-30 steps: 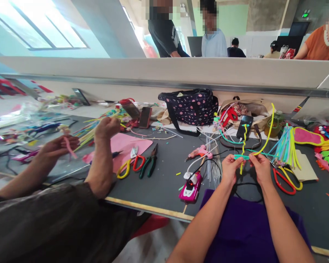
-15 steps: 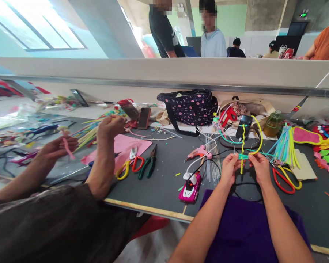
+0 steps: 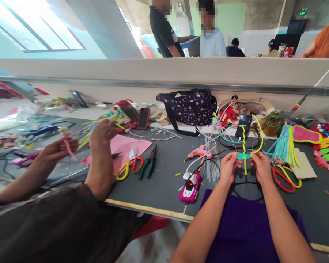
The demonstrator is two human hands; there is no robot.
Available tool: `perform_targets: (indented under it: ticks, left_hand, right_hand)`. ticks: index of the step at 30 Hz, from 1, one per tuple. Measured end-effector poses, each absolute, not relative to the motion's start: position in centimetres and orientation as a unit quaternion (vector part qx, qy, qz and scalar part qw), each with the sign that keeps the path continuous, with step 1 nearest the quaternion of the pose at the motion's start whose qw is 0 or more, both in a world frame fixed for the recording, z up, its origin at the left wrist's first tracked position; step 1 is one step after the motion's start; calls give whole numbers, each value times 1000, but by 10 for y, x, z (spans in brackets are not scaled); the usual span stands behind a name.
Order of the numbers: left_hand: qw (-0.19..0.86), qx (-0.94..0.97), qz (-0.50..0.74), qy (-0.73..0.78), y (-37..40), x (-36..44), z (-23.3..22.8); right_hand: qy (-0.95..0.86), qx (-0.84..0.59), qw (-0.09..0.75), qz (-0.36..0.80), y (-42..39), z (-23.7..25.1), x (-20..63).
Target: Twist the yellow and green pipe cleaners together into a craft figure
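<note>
At the right of the head view, my left hand (image 3: 229,167) pinches one side of a teal pipe cleaner (image 3: 244,156). My right hand (image 3: 261,166) pinches its other side. Between my hands a twisted yellow pipe cleaner (image 3: 244,140) stands upright, crossed by the teal one, its lower end hanging below my fingertips. A curved yellow pipe cleaner (image 3: 261,135) arcs from above down to my right fingers; whether they grip it is unclear. Just behind is a black phone (image 3: 244,126). Red-and-yellow scissors (image 3: 283,180) lie beside my right hand.
Left of me, a co-worker's hands (image 3: 102,135) handle craft pieces. Between us lie scissors (image 3: 123,171), green pliers (image 3: 148,164), a pink glue gun (image 3: 199,152) and a magenta power adapter (image 3: 190,188). A bundle of pipe cleaners (image 3: 286,146) and a patterned bag (image 3: 189,107) lie further back.
My hands have shifted slightly right with the pipe cleaners, still pinching the teal one. The co-worker's nearer hand has lowered and moved left.
</note>
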State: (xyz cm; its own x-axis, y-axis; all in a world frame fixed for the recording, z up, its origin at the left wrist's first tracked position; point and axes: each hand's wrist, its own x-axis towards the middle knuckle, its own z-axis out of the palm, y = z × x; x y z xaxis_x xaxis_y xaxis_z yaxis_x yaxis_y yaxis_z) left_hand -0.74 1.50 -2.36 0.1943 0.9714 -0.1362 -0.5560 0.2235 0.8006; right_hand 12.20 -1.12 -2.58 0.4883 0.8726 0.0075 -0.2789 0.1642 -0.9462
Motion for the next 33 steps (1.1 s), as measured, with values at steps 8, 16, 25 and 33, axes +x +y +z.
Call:
perform_targets:
  ticks: [8,16,25,33]
  left_hand:
    - [734,267,535,322,16,-8,-23]
    - [723,306,534,314,13,-7,-21]
    - [742,282,534,291,14,-6,-24]
    - [737,291,550,264,14,-5,-22]
  right_hand:
    - [-292,-496,702,419,-11,-26,122]
    - [-292,-480,695,448,-12,-26,121]
    - [-283,-476,702,448,-11,-29,121]
    - [-262,-463,693,486,-13,-24,119]
